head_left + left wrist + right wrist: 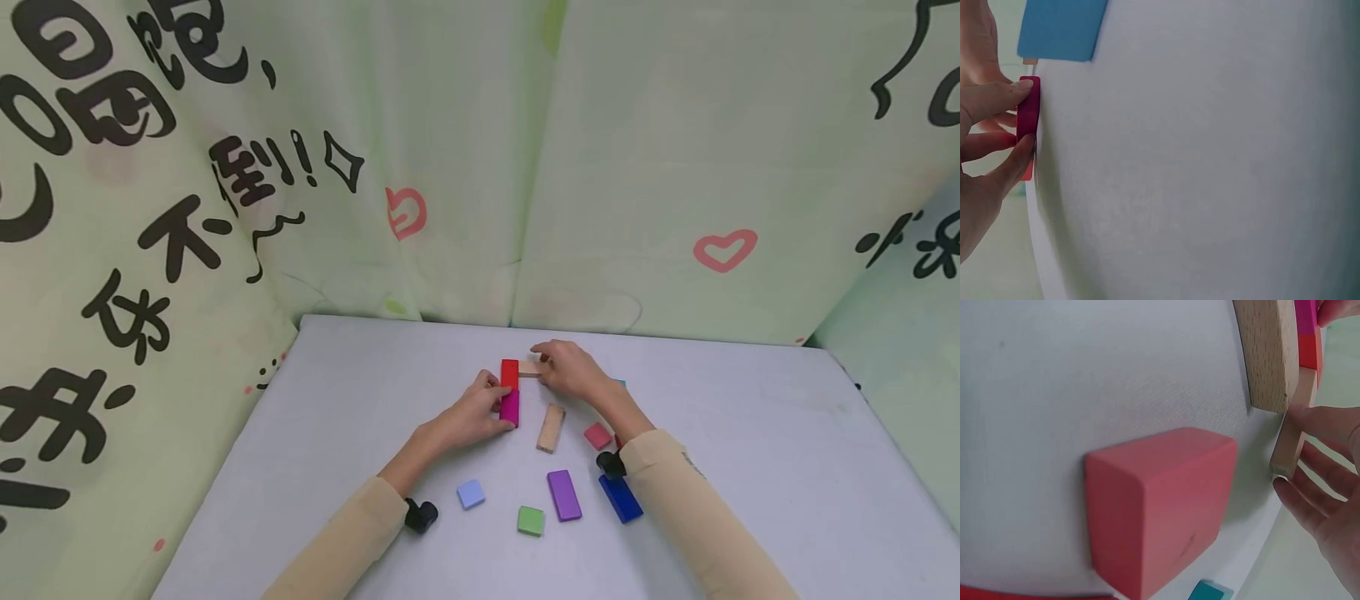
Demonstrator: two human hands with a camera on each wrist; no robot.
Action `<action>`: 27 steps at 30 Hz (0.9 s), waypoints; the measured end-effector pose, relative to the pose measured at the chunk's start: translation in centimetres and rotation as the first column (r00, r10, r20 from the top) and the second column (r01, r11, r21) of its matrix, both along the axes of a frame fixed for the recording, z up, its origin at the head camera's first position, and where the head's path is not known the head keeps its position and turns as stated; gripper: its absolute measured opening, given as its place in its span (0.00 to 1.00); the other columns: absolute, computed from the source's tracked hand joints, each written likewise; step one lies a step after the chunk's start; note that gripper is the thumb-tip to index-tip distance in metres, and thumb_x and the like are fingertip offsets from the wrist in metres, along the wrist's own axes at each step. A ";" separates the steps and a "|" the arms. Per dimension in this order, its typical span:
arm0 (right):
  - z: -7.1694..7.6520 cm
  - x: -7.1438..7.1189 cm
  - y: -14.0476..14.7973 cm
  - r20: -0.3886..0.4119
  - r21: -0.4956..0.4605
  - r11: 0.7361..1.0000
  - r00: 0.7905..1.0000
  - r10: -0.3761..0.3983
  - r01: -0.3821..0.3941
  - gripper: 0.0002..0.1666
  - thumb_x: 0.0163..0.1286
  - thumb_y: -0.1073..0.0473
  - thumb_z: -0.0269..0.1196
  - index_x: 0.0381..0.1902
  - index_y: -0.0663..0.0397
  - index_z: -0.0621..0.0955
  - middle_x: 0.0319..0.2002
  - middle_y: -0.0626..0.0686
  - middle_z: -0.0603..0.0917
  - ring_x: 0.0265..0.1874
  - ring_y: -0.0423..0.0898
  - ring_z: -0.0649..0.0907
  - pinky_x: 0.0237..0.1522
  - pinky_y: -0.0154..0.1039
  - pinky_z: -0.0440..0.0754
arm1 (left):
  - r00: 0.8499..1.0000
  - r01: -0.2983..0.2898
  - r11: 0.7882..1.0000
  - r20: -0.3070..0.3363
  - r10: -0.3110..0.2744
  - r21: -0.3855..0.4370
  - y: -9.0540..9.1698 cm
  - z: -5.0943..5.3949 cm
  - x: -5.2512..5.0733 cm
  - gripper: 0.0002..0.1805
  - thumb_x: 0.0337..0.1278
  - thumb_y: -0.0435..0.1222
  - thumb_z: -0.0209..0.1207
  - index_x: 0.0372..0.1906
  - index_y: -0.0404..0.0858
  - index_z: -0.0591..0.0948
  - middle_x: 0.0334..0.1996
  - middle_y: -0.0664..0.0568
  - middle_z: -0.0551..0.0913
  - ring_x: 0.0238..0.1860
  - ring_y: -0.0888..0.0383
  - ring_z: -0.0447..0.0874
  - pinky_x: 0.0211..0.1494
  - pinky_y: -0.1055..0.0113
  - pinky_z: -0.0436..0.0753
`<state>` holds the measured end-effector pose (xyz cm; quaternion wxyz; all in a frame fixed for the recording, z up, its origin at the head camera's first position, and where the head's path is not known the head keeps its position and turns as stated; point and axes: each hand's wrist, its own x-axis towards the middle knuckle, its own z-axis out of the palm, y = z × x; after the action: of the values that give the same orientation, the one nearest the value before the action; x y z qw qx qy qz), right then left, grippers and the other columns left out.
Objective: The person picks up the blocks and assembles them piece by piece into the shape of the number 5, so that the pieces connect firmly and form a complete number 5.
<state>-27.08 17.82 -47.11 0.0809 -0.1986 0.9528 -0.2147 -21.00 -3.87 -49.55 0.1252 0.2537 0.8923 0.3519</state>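
Left hand [474, 412] pinches magenta block [510, 408]; hold steady. Right hand [572, 369] grips far wood block [528, 368]; its end should sit square to red block [510, 372].

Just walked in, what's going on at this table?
A person's left-hand grip pinches a magenta block, lined up end to end with a red block. The right-hand grip holds a plain wooden block, its end up against the red block's side. Nearer the person, a light blue block, a green block and a purple block lie loose on the table.
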 end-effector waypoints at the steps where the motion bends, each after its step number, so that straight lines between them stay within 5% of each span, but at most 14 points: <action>1: 0.0 0.0 0.1 0.003 0.000 1.000 1.000 -0.006 0.006 0.28 0.66 0.66 0.67 0.64 0.65 0.79 0.52 0.64 0.86 0.49 0.56 0.83 0.56 0.54 0.84 | 1.000 0.000 1.000 0.000 0.000 -0.002 0.1 0.0 0.0 0.33 0.60 0.32 0.71 0.68 0.24 0.75 0.55 0.42 0.69 0.50 0.56 0.80 0.52 0.72 0.83; 27: 1.4 3.1 5.7 -0.047 0.085 0.995 0.998 -0.052 0.056 0.26 0.66 0.64 0.68 0.61 0.65 0.81 0.53 0.64 0.85 0.51 0.59 0.82 0.54 0.56 0.84 | 1.000 -0.013 1.000 0.021 0.013 0.001 0.1 0.2 0.3 0.34 0.61 0.34 0.70 0.69 0.25 0.73 0.56 0.42 0.70 0.50 0.56 0.78 0.51 0.70 0.83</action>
<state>-23.99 23.48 -45.67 0.0623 -0.1736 0.9679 -0.1708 -20.73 -3.81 -49.35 0.1324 0.2443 0.8923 0.3559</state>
